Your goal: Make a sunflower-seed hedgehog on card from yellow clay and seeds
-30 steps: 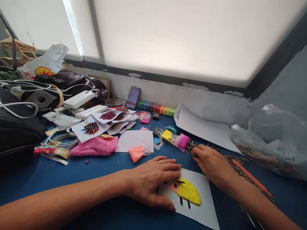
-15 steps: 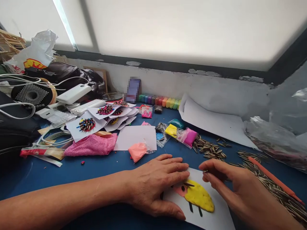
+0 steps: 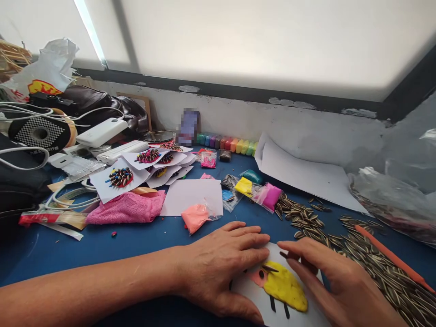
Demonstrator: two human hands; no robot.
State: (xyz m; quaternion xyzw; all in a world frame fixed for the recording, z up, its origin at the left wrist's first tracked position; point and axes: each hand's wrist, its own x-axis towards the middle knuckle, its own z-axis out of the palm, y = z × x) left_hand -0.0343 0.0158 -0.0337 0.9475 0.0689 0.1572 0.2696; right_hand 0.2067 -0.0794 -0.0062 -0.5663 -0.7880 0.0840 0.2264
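My left hand [image 3: 228, 268] lies flat with fingers stretched over the left part of a white paper card [image 3: 252, 297]. On the card is a flattened yellow clay shape [image 3: 288, 286] with a pink clay end [image 3: 255, 278], a dark round eye and two dark strips below. One sunflower seed [image 3: 270, 269] sticks out of the yellow clay near the pink end. My right hand [image 3: 327, 272] pinches another sunflower seed [image 3: 283, 255] between thumb and forefinger, above the card's upper right part and apart from the clay.
Loose sunflower seeds [image 3: 378, 268] spread at the right under an orange stick [image 3: 391, 256]. Bagged clay [image 3: 271, 196] lies behind my hands. A pink cloth [image 3: 126, 209] and finished seed-covered cards [image 3: 121, 179] are at the left, a clear plastic bag [image 3: 402, 200] at the far right.
My right hand has moved slightly left, bringing the pinched seed closer to the clay and into plainer view. My left hand stays on the card.
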